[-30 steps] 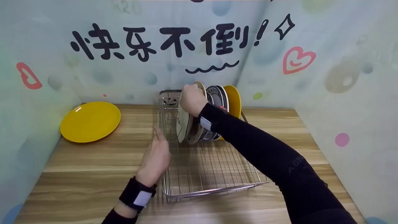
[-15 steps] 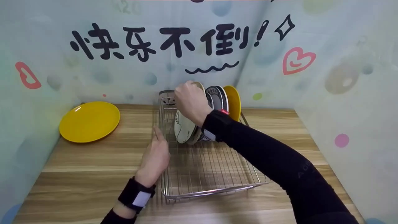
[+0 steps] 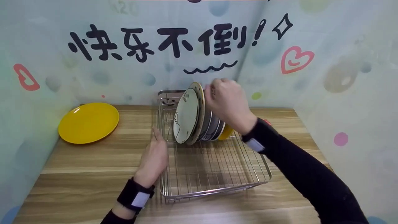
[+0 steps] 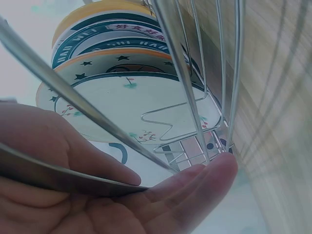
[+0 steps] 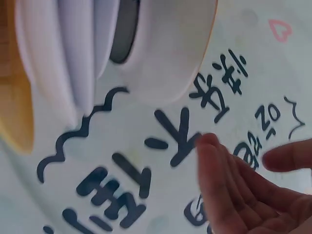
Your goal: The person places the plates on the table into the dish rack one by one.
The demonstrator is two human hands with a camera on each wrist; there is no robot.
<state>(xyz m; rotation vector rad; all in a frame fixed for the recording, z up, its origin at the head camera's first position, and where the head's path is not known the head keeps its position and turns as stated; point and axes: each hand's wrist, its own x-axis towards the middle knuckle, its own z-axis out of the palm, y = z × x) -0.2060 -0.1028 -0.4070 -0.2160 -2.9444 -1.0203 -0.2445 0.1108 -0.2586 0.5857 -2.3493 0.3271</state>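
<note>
A wire dish rack [image 3: 214, 193] stands on the wooden table with several plates upright in its far part. The leftmost is a white plate [image 3: 185, 116] with a plum-branch pattern; a star-rimmed plate [image 4: 90, 73], dark-lettered plates [image 4: 78, 46] and a yellow plate [image 4: 92, 12] lean behind it. My left hand [image 3: 154, 158] holds the rack's left rim, thumb and fingers on either side of the metal in the left wrist view. Above the right part of the plate row is my right hand [image 3: 230, 102], holding nothing; its thumb and fingers are apart in the right wrist view.
Another yellow plate [image 3: 88, 123] lies flat on the table [image 3: 93, 186] to the left of the rack. A printed cloth wall [image 3: 140, 77] with large dark characters closes off the back and sides. The near part of the rack shows bare wires.
My right hand has left the white plate and moved right across the plate row. The white plate leans further left than a second ago. My left hand stays at the rim.
</note>
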